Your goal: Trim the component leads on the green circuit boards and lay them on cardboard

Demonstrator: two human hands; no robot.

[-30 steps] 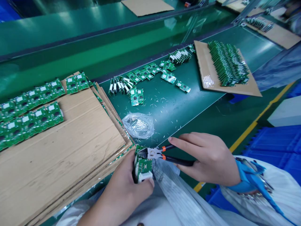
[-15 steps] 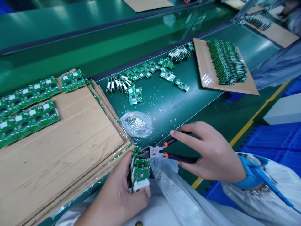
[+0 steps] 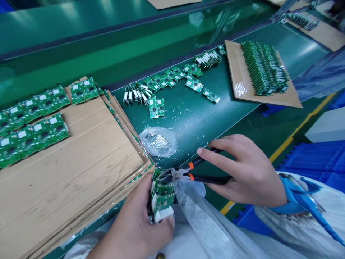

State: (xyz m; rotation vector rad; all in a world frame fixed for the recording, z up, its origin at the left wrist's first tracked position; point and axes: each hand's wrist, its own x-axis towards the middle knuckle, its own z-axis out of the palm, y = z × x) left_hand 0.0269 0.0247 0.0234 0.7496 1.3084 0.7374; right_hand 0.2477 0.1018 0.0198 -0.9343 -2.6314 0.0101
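My left hand (image 3: 140,219) grips a small stack of green circuit boards (image 3: 165,197) with white parts on their near edge. My right hand (image 3: 242,172) is closed around the black handles of a pair of side cutters (image 3: 178,175) with orange bands. The handles are spread apart and the cutter jaws rest at the far end of the held boards. Whether a lead lies between the jaws is too small to tell. Just beyond the boards is a clear plastic bag (image 3: 158,142) with shiny clipped leads in it.
Cardboard sheets (image 3: 88,151) stacked at the left bear rows of circuit boards (image 3: 44,129). More loose boards (image 3: 164,79) lie along the back of the green table (image 3: 194,122), with clipped leads scattered about. A cardboard sheet (image 3: 237,90) at the right carries upright boards (image 3: 264,68). Blue crates (image 3: 315,158) stand below.
The view has shifted slightly. The cutters stay at the far end of the boards, their handles about as far apart as before, and both hands keep their holds.
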